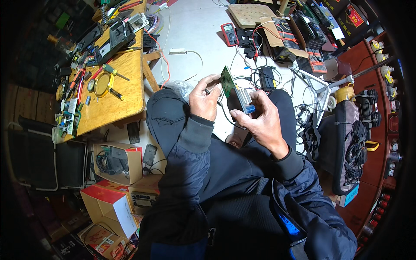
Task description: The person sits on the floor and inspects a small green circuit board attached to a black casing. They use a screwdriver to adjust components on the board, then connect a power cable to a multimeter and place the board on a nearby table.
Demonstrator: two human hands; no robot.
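Note:
Above my lap I hold a green circuit board (227, 84) tilted on edge between both hands. It carries a finned metal heatsink (244, 98) and a blue cylindrical part (250, 109) near its lower right end. My left hand (204, 98) is closed on the board's left side, with fingers partly hidden behind it. My right hand (263, 120) grips the other end, thumb below the blue part and fingers behind the heatsink. A dark cable (225, 113) hangs beneath the board between my hands.
At left stands a yellow wooden table (117, 108) with screwdrivers (116, 72), tape and electronic parts. A red multimeter (229, 34), a black power adapter (267, 78) and tangled cables lie on the white floor ahead. Open cardboard boxes (104, 208) sit lower left; a red cabinet (368, 164) stands right.

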